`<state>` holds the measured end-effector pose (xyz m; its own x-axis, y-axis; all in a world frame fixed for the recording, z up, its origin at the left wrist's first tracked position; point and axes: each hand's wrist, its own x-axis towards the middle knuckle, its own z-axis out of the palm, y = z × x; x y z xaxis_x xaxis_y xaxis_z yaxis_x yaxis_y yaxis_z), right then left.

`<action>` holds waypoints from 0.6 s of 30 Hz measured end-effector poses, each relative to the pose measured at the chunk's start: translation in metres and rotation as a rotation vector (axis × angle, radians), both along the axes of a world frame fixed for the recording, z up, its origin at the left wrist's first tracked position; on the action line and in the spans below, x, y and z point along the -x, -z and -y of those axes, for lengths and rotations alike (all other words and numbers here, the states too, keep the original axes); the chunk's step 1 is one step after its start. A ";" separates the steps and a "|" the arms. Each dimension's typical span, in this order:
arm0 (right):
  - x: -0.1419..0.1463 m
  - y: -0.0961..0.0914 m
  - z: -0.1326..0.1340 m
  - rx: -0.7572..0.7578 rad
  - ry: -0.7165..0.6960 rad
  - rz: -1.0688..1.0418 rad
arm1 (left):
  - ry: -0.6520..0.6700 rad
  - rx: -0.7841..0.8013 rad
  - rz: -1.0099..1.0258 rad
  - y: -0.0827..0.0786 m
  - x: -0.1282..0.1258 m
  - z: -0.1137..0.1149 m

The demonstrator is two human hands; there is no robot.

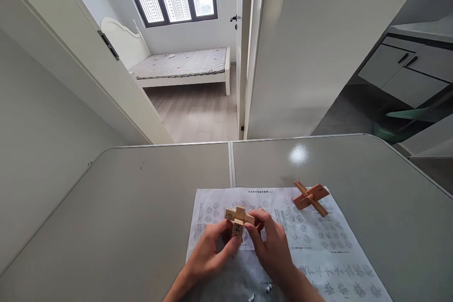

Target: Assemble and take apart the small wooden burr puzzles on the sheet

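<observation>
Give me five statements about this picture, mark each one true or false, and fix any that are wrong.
1. The left hand and the right hand both hold a pale wooden cross-shaped puzzle. True.
2. A reddish-brown wooden cross-shaped puzzle sits near the far right corner of a white printed paper sheet. True.
3. The left hand is touching the reddish-brown puzzle. False: neither hand touches it.
4. The paper sheet is completely blank. False: small gray diagrams are printed on it.
5. A white-framed bed stands beyond the gray table. True.
</observation>
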<state>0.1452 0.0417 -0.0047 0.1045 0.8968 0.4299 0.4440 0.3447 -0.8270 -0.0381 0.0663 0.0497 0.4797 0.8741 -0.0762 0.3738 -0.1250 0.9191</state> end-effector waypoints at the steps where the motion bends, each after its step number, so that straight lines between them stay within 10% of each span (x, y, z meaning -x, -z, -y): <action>1: 0.000 0.002 0.000 -0.003 -0.001 0.013 | 0.008 0.010 0.008 0.000 0.000 0.000; 18: -0.004 -0.004 -0.003 0.268 -0.169 -0.228 | -0.077 0.022 0.015 0.007 -0.007 0.000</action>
